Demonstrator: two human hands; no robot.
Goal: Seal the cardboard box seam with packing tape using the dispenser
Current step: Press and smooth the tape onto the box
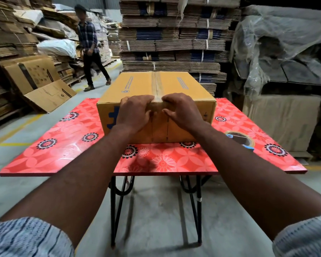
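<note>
Cardboard box (156, 101) sits center frame on the red floral counter (67, 156), with a strip of packing tape (157, 84) already running along the top seam toward you and folding over the near edge. Your left hand (135, 112) and right hand (182, 112) are both at that near top edge, either side of the tape end, fingers spread and pressing flat, holding nothing; each grip is loose, palms and fingertips on cardboard. Step in hand looks like smoothing the tape tail down over the front face, so the taping itself seems mostly done. The dispenser (240, 141) lies on the counter at right of the frame, just beside the box's lower right corner, apart from both hands. Next move likely calls for rubbing the tail firmly down the front panel, and checking for wrinkles along the seam. Another person (91, 47) stands upper left among the stacked flattened cartons (174, 34), well clear.
</note>
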